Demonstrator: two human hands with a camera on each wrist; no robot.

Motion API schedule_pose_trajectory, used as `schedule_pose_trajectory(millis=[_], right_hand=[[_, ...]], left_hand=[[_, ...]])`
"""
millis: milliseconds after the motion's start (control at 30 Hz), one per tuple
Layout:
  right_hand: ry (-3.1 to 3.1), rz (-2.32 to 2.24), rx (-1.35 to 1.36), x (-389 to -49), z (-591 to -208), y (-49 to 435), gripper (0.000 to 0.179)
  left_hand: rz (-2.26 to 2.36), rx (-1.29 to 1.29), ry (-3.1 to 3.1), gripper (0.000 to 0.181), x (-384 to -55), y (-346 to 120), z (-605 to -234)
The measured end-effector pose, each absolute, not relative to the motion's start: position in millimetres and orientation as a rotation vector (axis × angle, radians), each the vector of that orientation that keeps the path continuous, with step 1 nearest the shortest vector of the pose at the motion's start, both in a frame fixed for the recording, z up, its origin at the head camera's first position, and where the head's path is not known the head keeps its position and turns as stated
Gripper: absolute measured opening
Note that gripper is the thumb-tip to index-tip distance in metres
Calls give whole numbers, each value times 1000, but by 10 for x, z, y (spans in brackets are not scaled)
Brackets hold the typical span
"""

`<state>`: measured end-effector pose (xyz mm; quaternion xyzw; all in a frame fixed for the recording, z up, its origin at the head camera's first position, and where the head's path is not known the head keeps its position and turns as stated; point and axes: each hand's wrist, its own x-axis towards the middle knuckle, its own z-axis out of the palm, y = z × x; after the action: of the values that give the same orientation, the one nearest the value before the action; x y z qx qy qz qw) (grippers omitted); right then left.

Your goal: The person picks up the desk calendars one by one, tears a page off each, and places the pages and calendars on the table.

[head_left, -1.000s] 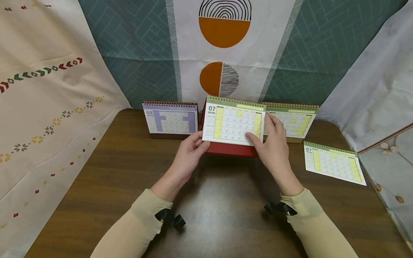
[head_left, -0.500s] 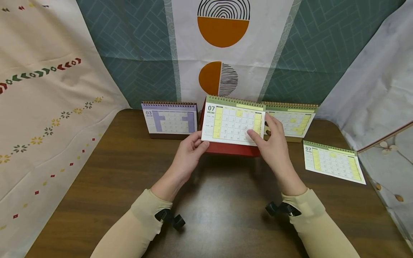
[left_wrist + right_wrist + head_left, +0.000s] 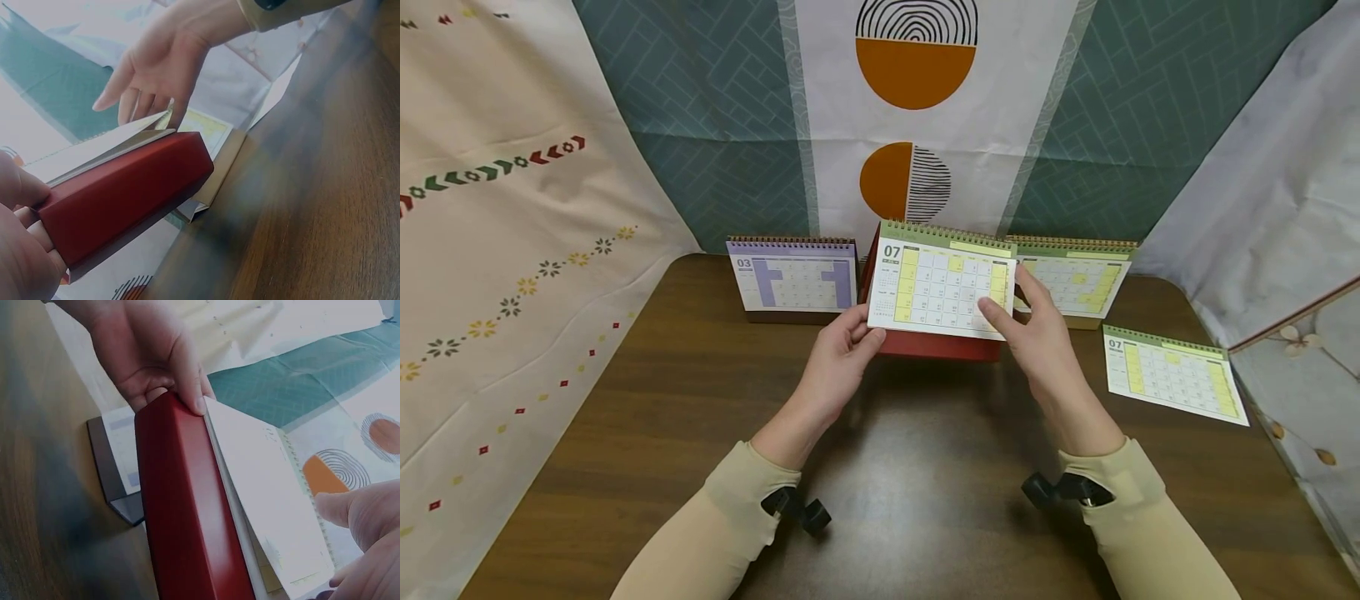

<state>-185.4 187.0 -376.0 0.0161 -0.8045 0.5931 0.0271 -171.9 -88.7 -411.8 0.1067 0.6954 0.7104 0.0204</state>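
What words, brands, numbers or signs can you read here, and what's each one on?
"07": on the held calendar.
"03": on the purple calendar.
"07": on the sheet at far right.
Green calendar behind: no month number visible; its left part is hidden.
Day numbers and smaller print: too small or blurred.
No brand is readable.

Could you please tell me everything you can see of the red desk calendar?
The desk calendar has a smooth red stand, apparently stiff card, and rings along its top. The white page reads 07, with a green heading and yellow columns. The left hand grips its lower left corner, holding it tilted above the table. The page's right end stands away from the stand; whether the right hand touches it is unclear.
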Motion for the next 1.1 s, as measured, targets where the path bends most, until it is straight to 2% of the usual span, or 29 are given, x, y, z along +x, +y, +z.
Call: schedule_pose_trajectory(millis=[267,467,567,800,933,1100], right_hand=[[-2445,1808,148,-1844,-3740,1906,63],[-2451,1844,162,-1835,-3706,2011,64],[-2408,2009,256,-1844,-3651,2089,70],[-2337,2334,436,-1869,-3567,2263,104],[-2328,2345,427,-1886,-3584,2267,106],[-2311,2313,389,-1879,-3609,2251,99]], left_hand=[[2203,303,2178,36,-1737,-900,-4123],[2235,273,2127,36,-1754,-913,-4127],[2249,279,2109,37,-1752,-917,-4122],[2261,303,2101,35,-1751,-915,-4118],[2252,302,2103,36,-1739,-915,-4114],[2250,300,2095,36,-1738,-920,-4117]])
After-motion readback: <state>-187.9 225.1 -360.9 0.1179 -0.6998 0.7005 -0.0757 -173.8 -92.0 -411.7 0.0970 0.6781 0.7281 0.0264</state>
